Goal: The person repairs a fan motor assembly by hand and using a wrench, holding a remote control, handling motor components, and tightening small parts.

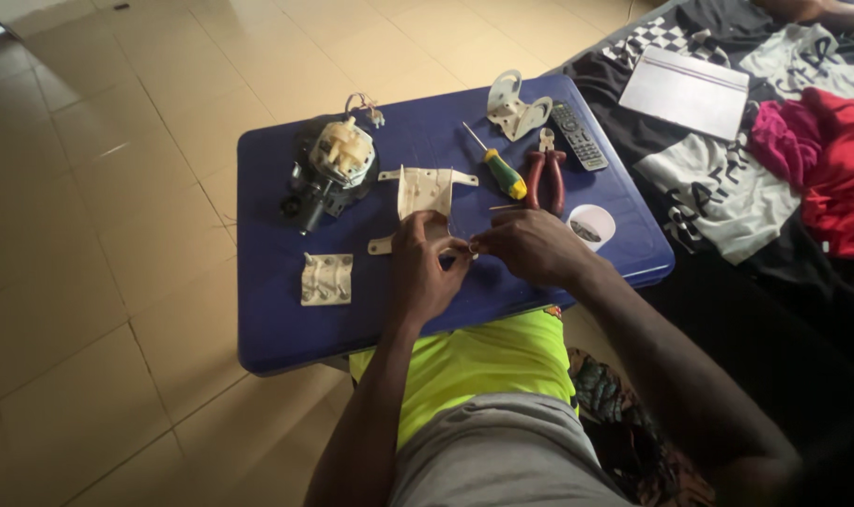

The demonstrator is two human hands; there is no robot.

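We've got both hands working close together over the near middle of a blue plastic table. Our left hand is curled in, fingertips pinched on something tiny and pale, and our right hand meets it from the other side, fingers also pinched shut. What's between them looks like a thin wire or small pin, but it's honestly too small to call for sure. It sits right at the lower edge of a cream plastic bracket lying flat on the table, partly hidden under the left knuckles.

Around that: a small motor with a cream top and black body at the far left, with a short bundle of coloured wires just behind it. A ribbed cream plate lies near the left front. To the right of the bracket there's a screwdriver with a green and yellow handle, red-handled pliers just beside it, and a grey remote control near the far right corner. A white curved plastic part stands at the far edge. A small white round cup sits just right of the right hand.

Off the table to the right, a flat white rectangular pad lies on black-and-white cloth, with red fabric beside it.
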